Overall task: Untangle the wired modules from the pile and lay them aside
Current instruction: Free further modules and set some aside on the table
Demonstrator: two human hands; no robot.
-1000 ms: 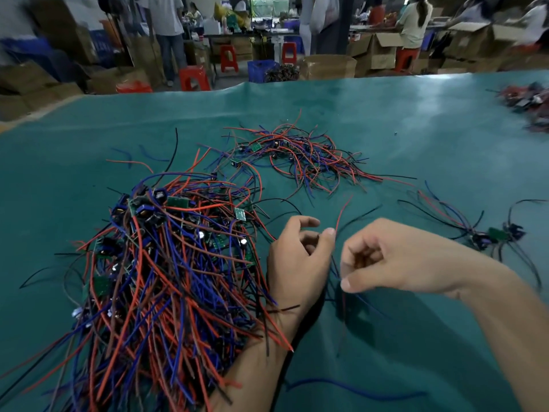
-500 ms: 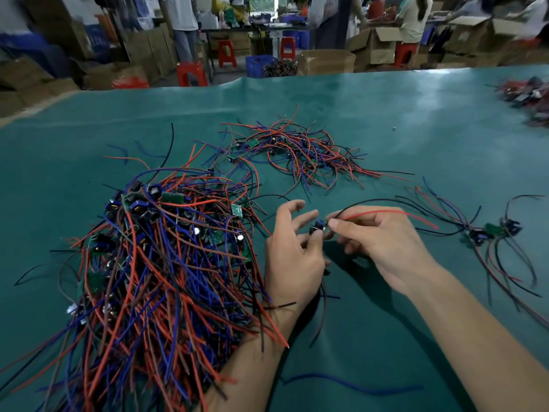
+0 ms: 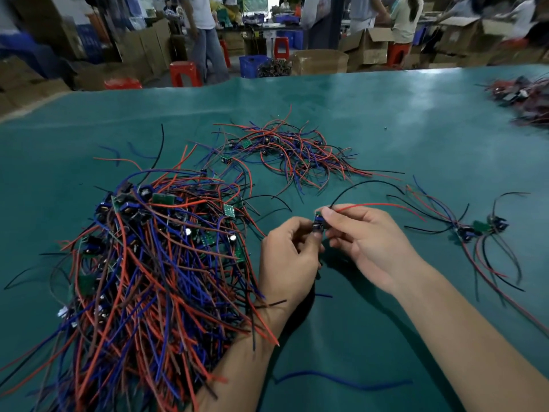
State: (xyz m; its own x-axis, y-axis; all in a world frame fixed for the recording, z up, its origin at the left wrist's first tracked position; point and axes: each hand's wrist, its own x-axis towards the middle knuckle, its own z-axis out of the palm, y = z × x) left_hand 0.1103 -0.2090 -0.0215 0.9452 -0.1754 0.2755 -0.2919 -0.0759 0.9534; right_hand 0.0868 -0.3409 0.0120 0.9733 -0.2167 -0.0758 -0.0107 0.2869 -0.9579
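A big tangled pile of wired modules (image 3: 142, 263), with red, blue and black leads and small green boards, covers the left of the teal table. Just right of it, both hands hold one small module (image 3: 318, 223) above the table. My left hand (image 3: 289, 263) pinches it from below with curled fingers. My right hand (image 3: 365, 242) pinches it from the right, and its red and black leads (image 3: 383, 205) arch away to the right. A few separated modules (image 3: 478, 227) lie at the right. My left forearm lies against the pile's edge.
A second, smaller heap of wired modules (image 3: 285, 150) lies further back at the centre. Another bundle (image 3: 523, 96) sits at the far right edge. A loose blue wire (image 3: 341, 379) lies near me. Cardboard boxes, red stools and people stand beyond the table.
The hands came together from holding thin wires apart and now both pinch one module. Its red and black leads have swung out to the right.
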